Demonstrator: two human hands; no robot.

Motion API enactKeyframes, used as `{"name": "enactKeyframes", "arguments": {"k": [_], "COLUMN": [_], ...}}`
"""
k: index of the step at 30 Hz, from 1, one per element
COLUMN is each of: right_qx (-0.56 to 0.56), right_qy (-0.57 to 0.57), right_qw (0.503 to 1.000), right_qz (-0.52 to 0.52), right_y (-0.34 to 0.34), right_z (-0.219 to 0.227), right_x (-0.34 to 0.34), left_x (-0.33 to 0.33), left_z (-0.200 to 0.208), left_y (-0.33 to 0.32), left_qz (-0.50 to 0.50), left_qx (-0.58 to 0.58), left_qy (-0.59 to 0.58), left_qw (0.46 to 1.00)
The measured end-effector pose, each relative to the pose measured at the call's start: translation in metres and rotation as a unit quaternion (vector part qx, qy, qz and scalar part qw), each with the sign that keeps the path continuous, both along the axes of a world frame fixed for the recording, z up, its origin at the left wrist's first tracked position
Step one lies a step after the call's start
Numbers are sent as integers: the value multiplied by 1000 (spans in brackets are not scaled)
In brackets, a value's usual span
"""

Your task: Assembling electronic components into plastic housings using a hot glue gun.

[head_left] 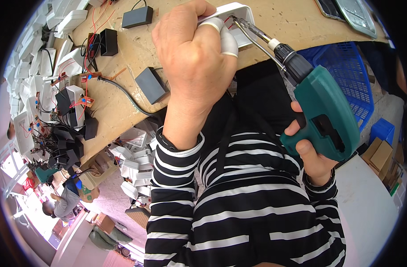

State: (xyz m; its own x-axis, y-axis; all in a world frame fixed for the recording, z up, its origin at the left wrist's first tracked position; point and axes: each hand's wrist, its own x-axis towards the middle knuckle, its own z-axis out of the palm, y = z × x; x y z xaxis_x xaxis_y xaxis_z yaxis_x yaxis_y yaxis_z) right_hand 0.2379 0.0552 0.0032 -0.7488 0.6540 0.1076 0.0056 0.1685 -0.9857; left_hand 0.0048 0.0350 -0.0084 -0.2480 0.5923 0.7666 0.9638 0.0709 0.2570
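My left hand (192, 58), with white finger cots on some fingers, is closed on a white plastic housing (247, 26) at the table's front edge. Thin red wires (229, 21) show inside the housing. In my right hand (311, 155) is a green soldering gun (330, 104), gripped by its handle with the fingers at the trigger. Its metal tip and the thin feed tube beside it reach into the housing, close to the red wires. My left hand hides part of the housing; whether the tip touches a wire, I cannot tell.
Black boxes (151, 84) lie on the wooden table (119, 58), along with a black cable (130, 99). Leftward are piled white housings (72, 22) and small wired circuit boards (85, 101). A blue basket (345, 71) stands right, below the tabletop. Another person (65, 202) is far left.
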Motion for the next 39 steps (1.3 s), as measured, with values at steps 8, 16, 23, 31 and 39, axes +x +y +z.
{"name": "enactKeyframes", "arguments": {"k": [8,16,23,31,39], "right_qx": [26,40,60,95,35], "right_qy": [-18,13,-21,-53,-9], "right_qw": [999,999,998,993,999], "right_qz": [3,-2,24,40,-15], "right_y": [3,1,5,8,-3], "right_z": [0,1,4,9,7], "right_x": [-1,-1,0,1,3], "left_x": [-1,0,-1,-2,-2], "left_z": [0,0,0,0,-1], "left_y": [0,0,0,-1,-1], "left_qz": [-8,-9,-11,-16,-20], "left_qx": [3,6,5,-4,1], "left_qy": [-7,-7,-1,4,-1], "left_qw": [1000,1000,1000,1000,1000]}}
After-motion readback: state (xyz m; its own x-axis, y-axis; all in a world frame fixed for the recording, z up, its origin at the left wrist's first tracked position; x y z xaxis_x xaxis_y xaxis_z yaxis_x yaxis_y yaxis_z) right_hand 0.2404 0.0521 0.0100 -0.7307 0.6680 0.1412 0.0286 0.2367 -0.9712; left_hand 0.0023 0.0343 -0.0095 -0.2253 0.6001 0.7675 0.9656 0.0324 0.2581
